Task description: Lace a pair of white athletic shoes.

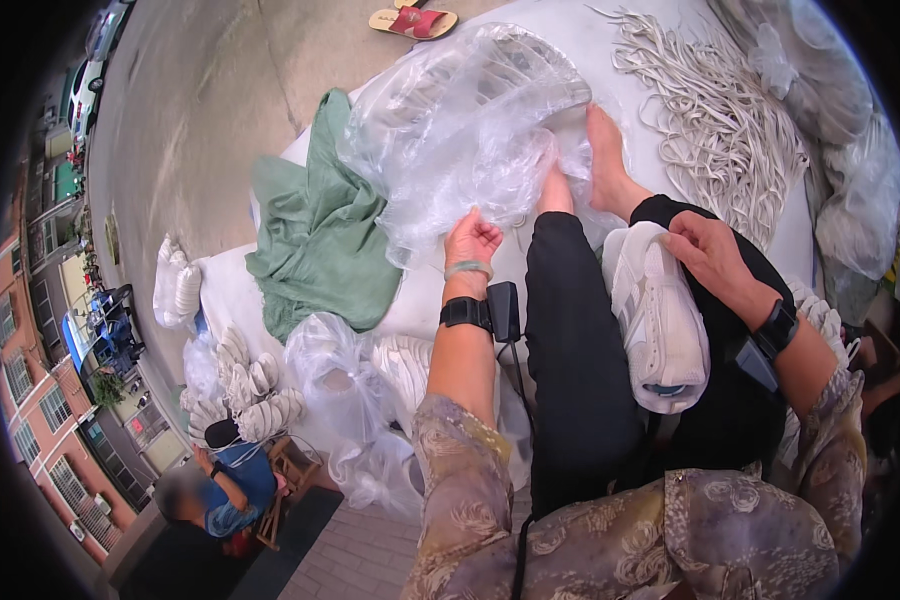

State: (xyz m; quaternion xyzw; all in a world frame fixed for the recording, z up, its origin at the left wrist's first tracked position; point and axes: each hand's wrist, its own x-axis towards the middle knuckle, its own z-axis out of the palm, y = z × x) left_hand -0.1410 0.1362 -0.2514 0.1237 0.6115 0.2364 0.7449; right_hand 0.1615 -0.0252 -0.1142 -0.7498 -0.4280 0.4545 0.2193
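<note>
A white sneaker (667,335) lies across my lap on my black trousers, its opening with a blue lining toward my body. My right hand (712,258) curls over the far part of the sneaker, fingertips against its side. My left hand (473,242) is left of my knee, palm turned up and fingers curled in. Its fingertips are at the near edge of a clear plastic bag (420,185); what they hold, if anything, is too small to tell. The bag covers part of my bare feet, and pale shoes show through its far end.
White laces (715,130) lie heaped at the far right, near filled plastic bags (860,190). A green cloth (320,240) is left of the bag. White shoes (245,390) and bagged shoes (335,370) sit at the left, near a seated person (235,490). Red slipper (415,23) beyond.
</note>
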